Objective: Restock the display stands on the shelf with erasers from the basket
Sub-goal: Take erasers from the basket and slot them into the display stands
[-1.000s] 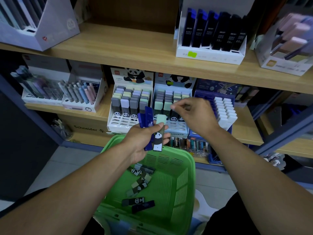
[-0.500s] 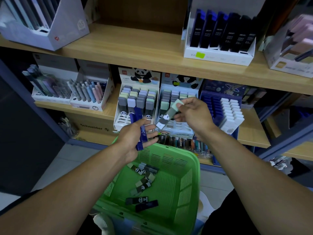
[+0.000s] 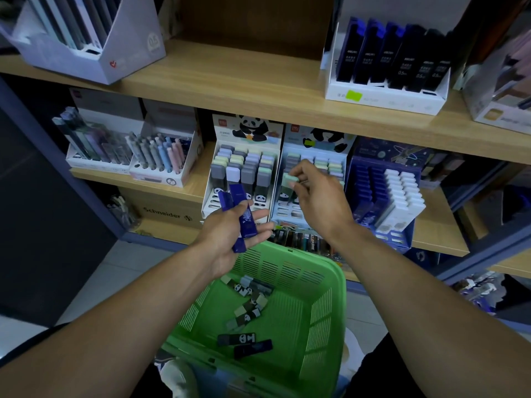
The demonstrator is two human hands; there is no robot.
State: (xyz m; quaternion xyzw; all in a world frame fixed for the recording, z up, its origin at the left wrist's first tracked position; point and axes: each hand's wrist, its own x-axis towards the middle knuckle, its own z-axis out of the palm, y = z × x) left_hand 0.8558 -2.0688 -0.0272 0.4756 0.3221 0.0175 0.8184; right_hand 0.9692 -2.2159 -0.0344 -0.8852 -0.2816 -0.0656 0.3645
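Now our right hand (image 3: 319, 202) pinches a green eraser (image 3: 288, 179) at the second panda stand (image 3: 313, 179). Left hand (image 3: 230, 228) grips blue erasers (image 3: 240, 214). Next we seat it in a free slot.

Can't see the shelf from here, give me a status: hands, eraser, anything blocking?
Left hand grips blue erasers above the green basket. Right hand pinches mint eraser at the right panda stand. Nothing blocking.

The right hand (image 3: 319, 202) now carries the green-capped eraser (image 3: 288, 182) up to the right panda stand (image 3: 313, 179), away from the left hand (image 3: 227, 234), which holds only blue erasers (image 3: 240, 216).
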